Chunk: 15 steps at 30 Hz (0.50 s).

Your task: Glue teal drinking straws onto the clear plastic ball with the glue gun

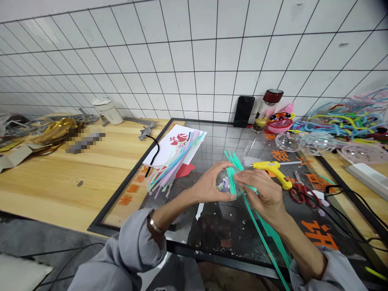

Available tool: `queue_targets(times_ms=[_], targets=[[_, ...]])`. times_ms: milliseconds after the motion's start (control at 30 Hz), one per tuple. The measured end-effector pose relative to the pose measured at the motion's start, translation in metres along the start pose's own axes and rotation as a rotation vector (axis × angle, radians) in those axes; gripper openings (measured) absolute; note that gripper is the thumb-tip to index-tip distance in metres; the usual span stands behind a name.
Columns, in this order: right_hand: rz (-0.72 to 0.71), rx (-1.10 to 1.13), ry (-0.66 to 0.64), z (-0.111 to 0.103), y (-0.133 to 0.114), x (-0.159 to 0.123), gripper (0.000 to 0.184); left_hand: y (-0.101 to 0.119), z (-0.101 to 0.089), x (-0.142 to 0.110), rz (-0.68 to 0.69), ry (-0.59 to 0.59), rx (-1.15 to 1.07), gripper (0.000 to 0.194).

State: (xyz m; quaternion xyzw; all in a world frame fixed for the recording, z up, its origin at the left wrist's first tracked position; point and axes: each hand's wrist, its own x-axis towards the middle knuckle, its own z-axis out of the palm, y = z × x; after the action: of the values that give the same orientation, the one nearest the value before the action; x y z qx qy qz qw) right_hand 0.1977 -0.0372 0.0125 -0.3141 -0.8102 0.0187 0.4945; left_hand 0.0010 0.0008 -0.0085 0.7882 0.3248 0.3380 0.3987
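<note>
My left hand [207, 186] is curled around a clear plastic ball [223, 184], thumb and fingers on opposite sides. Flat green pipe cleaners [231, 182] lie side by side across the ball's surface. My right hand [263, 192] is closed at the ball's right side, fingertips pinching a green pipe cleaner whose end shows beside the fingers; the exact grip is partly hidden. Under both hands, a bundle of long green pipe cleaners [277, 242] slants across the glass tabletop to the front edge. A yellow hot glue gun [274, 167] lies just beyond my right hand.
Red-handled scissors [300, 194] and black cables [342, 226] lie right. Pastel pipe cleaners [174, 165] rest on white paper [160, 149]. At the back are a phone [244, 111], a lidded bottle [263, 115], clear plastic domes [315, 142] and a heap of colored pipe cleaners [345, 119].
</note>
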Motion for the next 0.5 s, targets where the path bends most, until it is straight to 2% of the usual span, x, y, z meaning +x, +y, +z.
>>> queue_targets(times_ms=[500], targets=[[-0.052, -0.014, -0.002, 0.0041, 0.0012, -0.0037, 0.026, -0.0057, 0.0012, -0.0012, 0.198, 0.041, 0.153, 0.079]])
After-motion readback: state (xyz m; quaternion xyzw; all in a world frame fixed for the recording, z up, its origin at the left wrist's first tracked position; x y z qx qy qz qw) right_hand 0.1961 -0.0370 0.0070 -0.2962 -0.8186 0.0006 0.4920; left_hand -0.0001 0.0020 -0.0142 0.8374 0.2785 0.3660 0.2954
